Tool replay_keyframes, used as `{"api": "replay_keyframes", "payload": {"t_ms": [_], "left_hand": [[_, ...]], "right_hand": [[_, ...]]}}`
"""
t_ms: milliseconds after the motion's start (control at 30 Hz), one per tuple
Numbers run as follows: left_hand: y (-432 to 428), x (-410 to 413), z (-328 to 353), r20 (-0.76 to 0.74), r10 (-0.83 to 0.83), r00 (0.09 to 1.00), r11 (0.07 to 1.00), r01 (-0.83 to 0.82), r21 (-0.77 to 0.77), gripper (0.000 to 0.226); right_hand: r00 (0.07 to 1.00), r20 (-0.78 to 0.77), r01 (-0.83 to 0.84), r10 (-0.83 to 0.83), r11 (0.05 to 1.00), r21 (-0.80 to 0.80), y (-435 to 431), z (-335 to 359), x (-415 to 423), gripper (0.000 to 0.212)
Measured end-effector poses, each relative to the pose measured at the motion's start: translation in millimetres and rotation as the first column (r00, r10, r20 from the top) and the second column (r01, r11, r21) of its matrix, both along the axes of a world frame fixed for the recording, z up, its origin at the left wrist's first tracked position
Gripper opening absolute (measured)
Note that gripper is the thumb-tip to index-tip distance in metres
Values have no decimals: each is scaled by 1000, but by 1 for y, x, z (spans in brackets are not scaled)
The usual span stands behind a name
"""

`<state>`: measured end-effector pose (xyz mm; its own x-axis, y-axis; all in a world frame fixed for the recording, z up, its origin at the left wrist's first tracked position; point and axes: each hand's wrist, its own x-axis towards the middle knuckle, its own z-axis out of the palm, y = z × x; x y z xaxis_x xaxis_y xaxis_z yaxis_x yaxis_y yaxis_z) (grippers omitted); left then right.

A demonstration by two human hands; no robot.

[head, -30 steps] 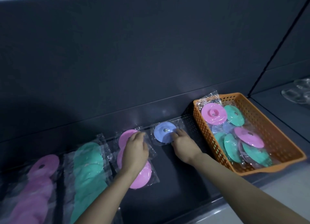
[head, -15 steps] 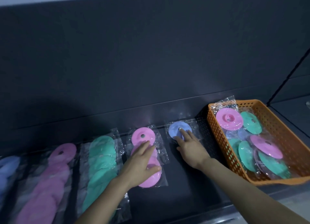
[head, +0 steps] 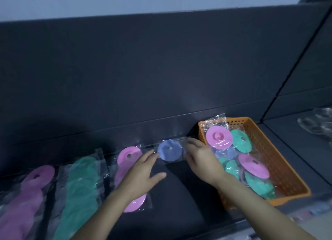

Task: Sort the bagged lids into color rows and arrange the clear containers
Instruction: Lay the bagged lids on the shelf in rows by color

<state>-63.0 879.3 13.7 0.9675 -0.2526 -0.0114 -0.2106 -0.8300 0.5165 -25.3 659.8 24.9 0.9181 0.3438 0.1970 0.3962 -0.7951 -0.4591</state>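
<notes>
A single blue bagged lid lies on the dark shelf against the back wall. My left hand lies flat and open over a short row of pink bagged lids, its fingertips at the blue lid's left edge. At the blue lid's right edge is my right hand, fingers spread on the bag. Farther left lie a green row and a pink row. An orange basket on the right holds several pink, green and blue bagged lids. Clear containers sit at the far right.
A dark back wall rises right behind the rows. A partition line splits this shelf from the right-hand section with the containers. The shelf's front lip runs below my arms.
My left hand has slid right off the pink row toward the blue lid. My right hand shifted from on top of the blue lid to its right edge. The camera has tilted upward.
</notes>
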Motion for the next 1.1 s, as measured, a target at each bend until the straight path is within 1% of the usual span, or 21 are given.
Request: {"api": "replay_keyframes", "payload": {"t_ms": [67,133,167,233,300,333,367,433,467,500,633,667,700,800,833,900,967,1000,1067,1100], "left_hand": [[-30,8,8,35,-13,999,997,16,-76,59],[-60,16,12,50,-43,998,991,49,-127,52],[-74,19,13,58,-67,996,988,75,-137,49],[-100,25,16,75,-135,988,982,144,-119,47],[-124,32,20,94,-201,975,974,209,-89,45],[-135,36,22,103,-229,968,969,237,-76,44],[-146,41,24,107,-252,962,964,259,-59,43],[-168,54,25,87,-286,954,958,288,-6,43],[-179,62,25,59,-299,952,954,297,33,44],[-189,71,24,25,-303,953,951,300,79,46],[-216,98,13,-97,-251,963,938,267,224,56],[-220,102,10,-109,-231,967,936,251,248,56],[-223,106,7,-112,-211,971,935,234,265,57],[-230,114,2,-98,-168,981,934,190,303,66],[-232,116,0,-102,-158,982,931,182,316,68],[-237,122,-5,-127,-135,983,922,171,346,72],[-240,125,-11,-141,-111,984,911,157,381,79],[-241,126,-12,-139,-99,985,912,146,383,80],[-243,126,-12,-137,-66,988,940,108,322,75],[-243,127,-10,-128,-52,990,957,86,276,67]], "right_hand": [[995,35,94,-95,995,32,-30,11,-2,27],[982,39,182,-183,983,20,-62,15,-2,26],[975,-3,220,-220,975,-11,-78,16,-2,29],[950,-113,274,-293,949,-155,-108,12,-2,42],[912,-238,255,-335,916,-311,-131,8,-3,52],[889,-304,235,-341,912,-338,-140,4,-5,52],[854,-390,225,-345,920,-321,-146,2,-6,48],[786,-522,270,-332,943,-193,-155,-1,-9,38],[773,-545,299,-326,944,-140,-158,-3,-8,37],[768,-550,323,-328,940,-110,-160,-4,-7,33],[787,-499,386,-364,920,-63,-167,-2,0,4],[788,-486,413,-379,910,-41,-170,-2,2,4],[789,-469,439,-397,898,-21,-173,-1,3,9],[794,-416,517,-443,852,80,-179,4,5,29],[786,-413,550,-461,825,127,-181,7,6,30],[769,-430,602,-473,761,240,-183,14,10,17],[745,-505,644,-436,668,374,-184,20,12,6],[733,-545,663,-407,608,437,-183,23,13,7],[711,-608,694,-353,494,525,-183,24,14,7],[700,-638,708,-321,435,557,-183,25,15,10]]}}
